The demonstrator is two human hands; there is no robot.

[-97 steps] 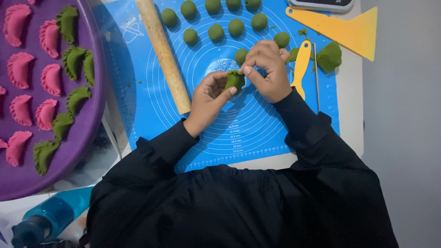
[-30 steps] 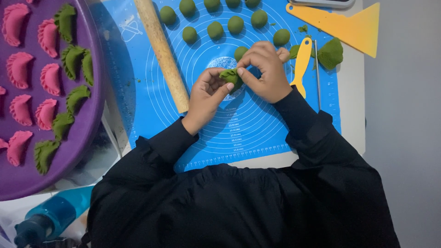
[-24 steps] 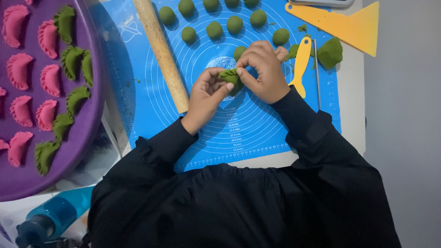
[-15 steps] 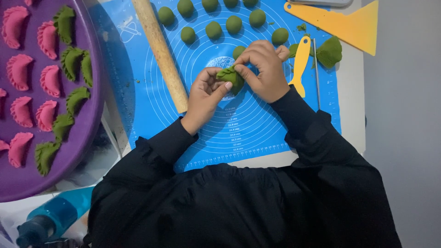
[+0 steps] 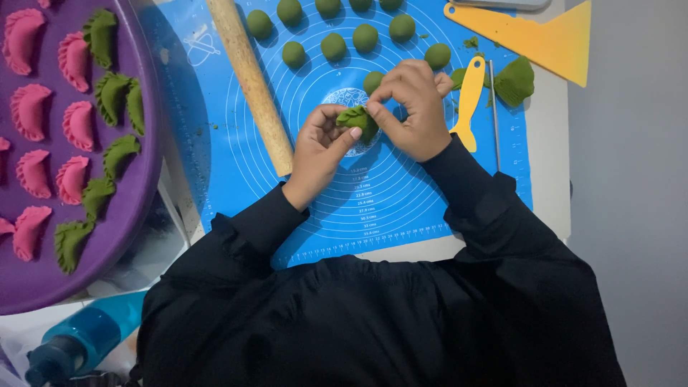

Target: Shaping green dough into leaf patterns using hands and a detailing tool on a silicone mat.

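Note:
A green dumpling [image 5: 358, 117] with a pleated edge sits between both hands, over the middle of the blue baking mat [image 5: 401, 201]. My left hand [image 5: 319, 147] grips it from the left and below. From the right, my right hand [image 5: 412, 107] pinches its edge with thumb and fingers. Several green dough balls [image 5: 333, 46] lie in rows on the mat just beyond the hands.
A wooden rolling pin [image 5: 251, 79] lies left of my hands. A purple tray [image 5: 140, 186] at the left holds several pink and green dumplings. A yellow-handled tool [image 5: 469, 97], a dough lump [image 5: 514, 80] and a yellow scraper [image 5: 537, 39] lie right. A blue bottle [image 5: 79, 340] lies bottom left.
The hands stay in place on the dumpling; the fingers have shifted slightly along its edge, and more pleats show on it than 3.2 s ago.

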